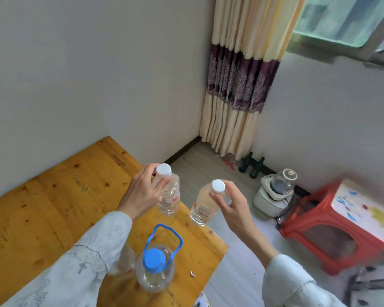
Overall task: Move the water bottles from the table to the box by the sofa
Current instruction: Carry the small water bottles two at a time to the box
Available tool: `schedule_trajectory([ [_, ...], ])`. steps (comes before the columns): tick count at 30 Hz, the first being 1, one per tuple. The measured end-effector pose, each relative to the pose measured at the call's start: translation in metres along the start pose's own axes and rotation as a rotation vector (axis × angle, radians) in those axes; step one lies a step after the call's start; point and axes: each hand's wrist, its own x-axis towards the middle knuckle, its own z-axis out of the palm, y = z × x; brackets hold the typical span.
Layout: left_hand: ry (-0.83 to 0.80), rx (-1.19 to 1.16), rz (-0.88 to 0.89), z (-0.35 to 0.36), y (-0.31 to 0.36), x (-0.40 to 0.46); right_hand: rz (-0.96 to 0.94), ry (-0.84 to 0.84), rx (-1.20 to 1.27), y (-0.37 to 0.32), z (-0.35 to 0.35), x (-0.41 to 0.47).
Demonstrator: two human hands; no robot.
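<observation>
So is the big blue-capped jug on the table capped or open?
Capped: the blue cap sits on the jug, which stands upright on the table, handle raised.

Table [53,196]: knotty wood, orange-yellow varnish, slight sheen. Two small bottles [169,196] [203,207]: clear glossy plastic, ribbed, smooth white caps. Big jug [154,271]: clear plastic, blue plastic cap and handle. Sleeves [93,251]: pale matt cloth, faint print. Stool [319,231]: glossy red plastic, worn printed top. Curtain [237,85]: cream and purple cloth. Floor bottles [256,168]: dark green glass. Wall matt.
</observation>
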Motion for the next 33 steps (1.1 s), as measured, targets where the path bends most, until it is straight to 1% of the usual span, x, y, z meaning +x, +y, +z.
schedule_trajectory([
  [3,0.009,-0.029,0.173,-0.006,0.050,0.009,-0.041,0.159,0.042,-0.019,-0.035,-0.023],
  [6,0.006,-0.070,0.305,0.000,0.107,0.009,-0.024,0.300,0.123,-0.033,-0.077,-0.052],
  [9,-0.050,-0.144,0.466,0.021,0.165,-0.007,-0.007,0.449,0.169,-0.042,-0.124,-0.095],
  [10,-0.065,-0.175,0.486,0.027,0.175,-0.012,-0.008,0.466,0.168,-0.044,-0.133,-0.104],
  [13,-0.151,-0.291,0.581,0.066,0.224,-0.046,0.001,0.620,0.159,-0.045,-0.177,-0.160],
  [16,-0.286,-0.424,0.616,0.112,0.274,-0.094,0.049,0.787,0.178,-0.036,-0.224,-0.229],
  [20,-0.453,-0.518,0.677,0.178,0.332,-0.171,0.123,0.980,0.134,-0.024,-0.278,-0.336],
  [25,-0.630,-0.573,0.768,0.261,0.403,-0.280,0.253,1.140,0.010,-0.008,-0.333,-0.477],
  [30,-0.870,-0.603,0.897,0.332,0.475,-0.393,0.398,1.395,-0.071,-0.003,-0.374,-0.613],
  [33,-0.985,-0.630,0.980,0.369,0.515,-0.456,0.473,1.535,-0.154,0.003,-0.393,-0.683],
])
